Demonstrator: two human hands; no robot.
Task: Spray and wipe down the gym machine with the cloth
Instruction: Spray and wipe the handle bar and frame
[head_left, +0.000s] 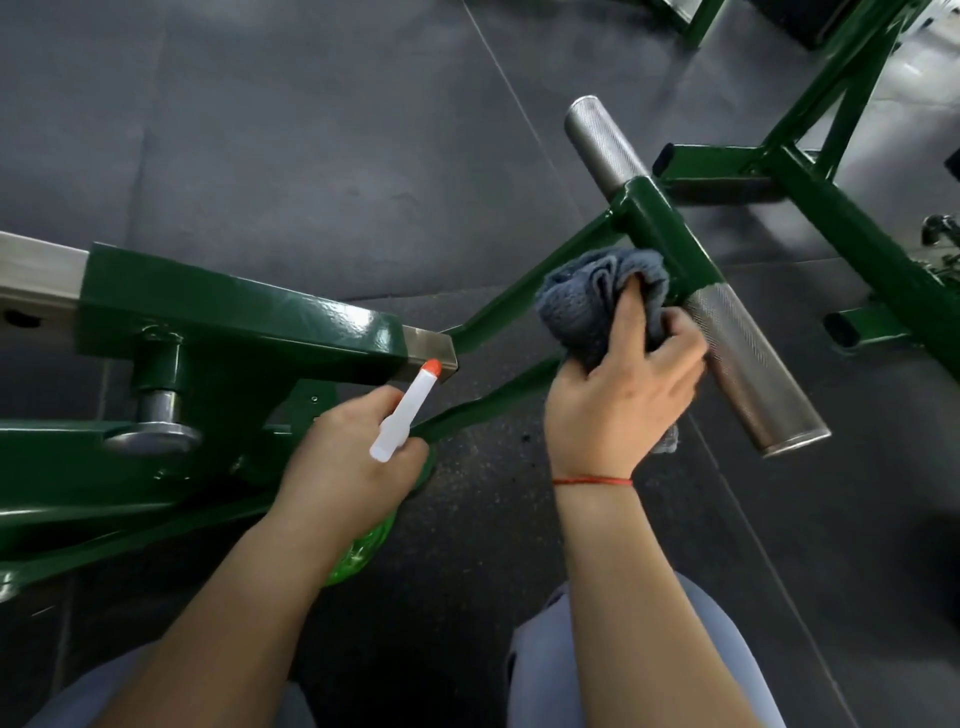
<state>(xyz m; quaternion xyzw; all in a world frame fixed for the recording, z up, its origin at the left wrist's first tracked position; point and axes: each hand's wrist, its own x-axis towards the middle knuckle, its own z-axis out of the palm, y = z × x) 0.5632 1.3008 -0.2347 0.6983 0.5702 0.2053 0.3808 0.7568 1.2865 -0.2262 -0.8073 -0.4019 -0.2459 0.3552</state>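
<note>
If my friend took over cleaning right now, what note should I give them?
Left hand grips the spray bottle, beside the green frame.
Right hand holds the grey cloth against the green crossbar, between two steel grips.
Done: cannot tell what is already wiped.
Left: probably the steel grips and the rest of the frame.

Cloth (587, 301) in right hand (618, 410), against bar (660, 228)
</note>
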